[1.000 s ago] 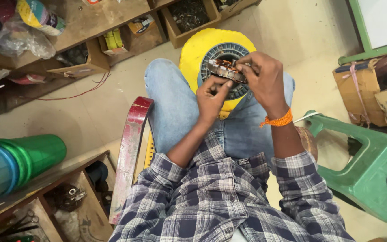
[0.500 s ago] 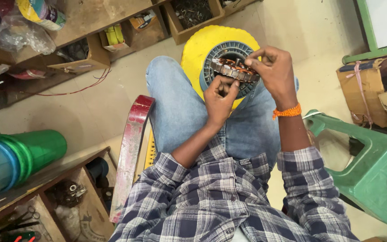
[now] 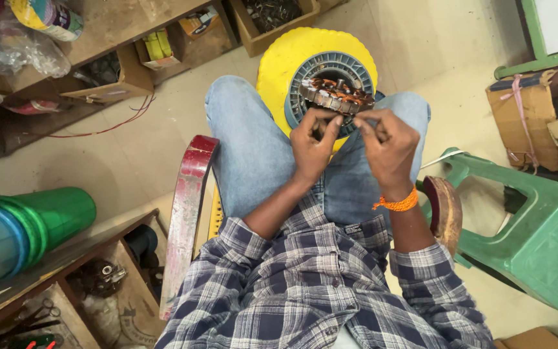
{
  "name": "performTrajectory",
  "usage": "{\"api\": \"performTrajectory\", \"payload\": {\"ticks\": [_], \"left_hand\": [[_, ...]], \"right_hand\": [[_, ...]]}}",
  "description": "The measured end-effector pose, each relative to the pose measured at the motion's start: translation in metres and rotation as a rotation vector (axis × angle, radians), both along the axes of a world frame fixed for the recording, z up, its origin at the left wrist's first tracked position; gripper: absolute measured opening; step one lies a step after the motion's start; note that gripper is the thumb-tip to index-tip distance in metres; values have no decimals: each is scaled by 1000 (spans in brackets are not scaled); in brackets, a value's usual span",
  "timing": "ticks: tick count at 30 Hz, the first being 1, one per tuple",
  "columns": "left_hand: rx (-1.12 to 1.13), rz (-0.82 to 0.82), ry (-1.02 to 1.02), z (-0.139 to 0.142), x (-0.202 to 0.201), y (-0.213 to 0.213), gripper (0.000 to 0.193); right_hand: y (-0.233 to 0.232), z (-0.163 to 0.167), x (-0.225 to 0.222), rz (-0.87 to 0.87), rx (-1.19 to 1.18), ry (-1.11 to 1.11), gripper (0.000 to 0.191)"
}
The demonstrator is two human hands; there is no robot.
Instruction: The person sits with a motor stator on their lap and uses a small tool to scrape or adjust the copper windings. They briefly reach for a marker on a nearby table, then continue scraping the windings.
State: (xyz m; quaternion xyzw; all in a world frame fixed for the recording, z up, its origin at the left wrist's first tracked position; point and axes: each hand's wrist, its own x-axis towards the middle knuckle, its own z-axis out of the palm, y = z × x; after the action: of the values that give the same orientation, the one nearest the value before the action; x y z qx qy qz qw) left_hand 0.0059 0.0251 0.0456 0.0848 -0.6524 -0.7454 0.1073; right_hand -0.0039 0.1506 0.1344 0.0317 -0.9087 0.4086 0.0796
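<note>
You're seated in a chair, knees pointing far, both hands working at a round motor winding [image 3: 336, 94] with copper coils, which sits on your lap against a grey ring [image 3: 305, 81] and a yellow round cover [image 3: 282, 64]. The winding is between your knees, at the far centre of the scene.

Your left hand [image 3: 312, 147] pinches at the near edge of the winding, fingers curled, thumb and forefinger touching its rim. Your right hand [image 3: 390, 143], with an orange thread band [image 3: 396, 203] on the wrist, is clenched just beside it, fingertips pinched together at the winding's near right edge; can't tell if it holds a wire or only touches the coil.

Red chair arm [image 3: 185, 213] on the left, worn brown chair arm [image 3: 444, 207] on the right. Green plastic stool [image 3: 537, 239] right, tipped on the floor. Cardboard box [image 3: 518, 123] tied with pink string far right. Green and blue tubes [image 3: 27, 226] on a near-left shelf. Wooden shelf [image 3: 117, 19] with small boxes far left.
</note>
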Motion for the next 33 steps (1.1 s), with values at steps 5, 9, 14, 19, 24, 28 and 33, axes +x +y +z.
{"api": "performTrajectory", "payload": {"ticks": [5,9,14,19,24,28,33], "left_hand": [[-508,-66,491,1,-7,-18,27],[-644,-51,647,-4,-17,-25,31],[-410,13,497,-18,-14,-16,13],[-89,24,155,-23,-3,-1,12],[18,85,29,-15,-5,7,13],[163,64,-33,-11,-9,8,13],[32,22,3,-7,-3,3,12]], "right_hand": [[-8,-17,18,-3,-44,-2,11],[-6,-11,32,28,-36,-19,11],[5,15,27,29,28,39,10],[-1,20,-14,104,37,101,10],[-13,10,-58,104,-128,-93,9],[-1,6,-63,31,-239,-213,7],[14,9,-39,-10,-140,-192,6]]}}
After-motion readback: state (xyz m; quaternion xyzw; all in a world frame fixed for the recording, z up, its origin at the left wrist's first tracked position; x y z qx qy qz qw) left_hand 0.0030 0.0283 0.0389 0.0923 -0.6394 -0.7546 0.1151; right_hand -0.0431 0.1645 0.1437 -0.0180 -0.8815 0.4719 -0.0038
